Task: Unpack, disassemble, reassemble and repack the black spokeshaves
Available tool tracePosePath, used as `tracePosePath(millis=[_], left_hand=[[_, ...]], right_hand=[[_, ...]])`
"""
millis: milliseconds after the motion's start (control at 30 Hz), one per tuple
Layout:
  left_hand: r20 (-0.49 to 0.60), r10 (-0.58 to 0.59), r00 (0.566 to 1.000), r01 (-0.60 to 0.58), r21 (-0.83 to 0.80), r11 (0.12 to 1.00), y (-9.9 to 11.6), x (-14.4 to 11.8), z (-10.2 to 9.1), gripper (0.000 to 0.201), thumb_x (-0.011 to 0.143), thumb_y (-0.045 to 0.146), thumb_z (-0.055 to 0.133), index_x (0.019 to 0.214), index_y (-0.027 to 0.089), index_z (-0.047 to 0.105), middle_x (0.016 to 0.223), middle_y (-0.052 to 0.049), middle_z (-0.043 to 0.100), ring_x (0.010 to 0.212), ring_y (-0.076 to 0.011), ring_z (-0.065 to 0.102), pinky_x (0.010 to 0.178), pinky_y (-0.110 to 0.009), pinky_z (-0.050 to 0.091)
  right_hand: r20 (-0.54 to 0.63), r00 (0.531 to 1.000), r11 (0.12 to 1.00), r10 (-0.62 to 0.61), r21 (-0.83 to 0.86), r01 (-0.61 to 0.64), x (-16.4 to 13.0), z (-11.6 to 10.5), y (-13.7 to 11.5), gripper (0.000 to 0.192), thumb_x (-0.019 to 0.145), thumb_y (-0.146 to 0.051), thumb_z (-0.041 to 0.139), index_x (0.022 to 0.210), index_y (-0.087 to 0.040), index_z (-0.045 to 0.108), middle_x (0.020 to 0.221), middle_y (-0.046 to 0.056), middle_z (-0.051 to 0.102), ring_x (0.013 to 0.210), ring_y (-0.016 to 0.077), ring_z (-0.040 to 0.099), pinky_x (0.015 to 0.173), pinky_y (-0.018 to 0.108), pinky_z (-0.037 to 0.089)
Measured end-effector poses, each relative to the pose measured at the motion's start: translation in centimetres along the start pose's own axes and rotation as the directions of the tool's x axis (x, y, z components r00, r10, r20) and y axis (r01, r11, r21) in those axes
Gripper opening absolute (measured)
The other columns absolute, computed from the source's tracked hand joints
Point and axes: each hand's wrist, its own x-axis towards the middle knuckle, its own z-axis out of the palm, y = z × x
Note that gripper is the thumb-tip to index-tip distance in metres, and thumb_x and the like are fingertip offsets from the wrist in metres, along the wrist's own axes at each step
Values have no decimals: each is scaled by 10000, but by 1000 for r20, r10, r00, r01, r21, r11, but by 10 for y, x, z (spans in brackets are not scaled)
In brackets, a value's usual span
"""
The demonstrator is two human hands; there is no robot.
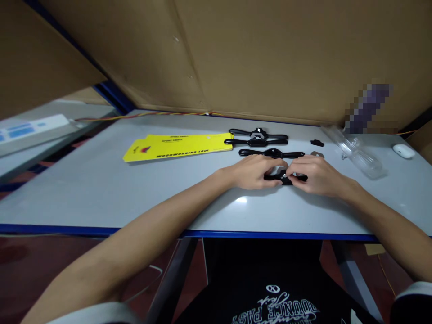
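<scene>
Both hands meet over a black spokeshave (pixel 285 179) that lies on the grey bench (pixel 101 189), a little right of the middle and near the front edge. The left hand (pixel 256 172) curls its fingers over the tool's left handle and body, while the right hand (pixel 312 174) pinches at the centre of the tool with thumb and fingertips, covering its right handle; a small bright metal part shows between the two thumbs. Just behind the hands lies a second spokeshave (pixel 272 154), and farther back two more spokeshaves (pixel 257 137) lie side by side. To their left rest yellow packaging cards (pixel 175 146) printed "WOODWORKING TOOL". A small black part (pixel 317 143) sits near clear plastic packaging (pixel 357 153) on the right, with a white mouse-like object (pixel 403 150) beyond it.
</scene>
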Motion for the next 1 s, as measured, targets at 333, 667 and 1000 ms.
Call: tracePosePath(millis=[333,667,1000], left_hand=[[2,-4,1000,4,-7,1000,0,0,0,385,957,482,566,1154,179,698,788,-23,662,652,-184,565,635,-324,369],[5,2,1000,-2,-31,1000,-1,1,0,298,898,442,586,1035,193,675,822,-33,672,697,-190,577,645,-325,352],[26,-14,1000,15,-28,1000,2,0,-2,365,912,482,579,1098,186,683,838,-43,669,668,-186,537,646,-336,345]], right_hand=[[-35,999,1000,-5,-6,5,0,3,-1,175,1018,-144,586,912,-212,707,845,39,745,730,178,626,703,345,460],[27,999,999,-24,34,23,2,12,-7,291,1015,-88,506,1167,-185,734,990,65,780,840,189,675,778,345,497],[42,999,999,27,-46,-25,0,-3,-4,243,1009,-190,583,1143,-199,786,913,53,750,740,186,610,655,349,405]])
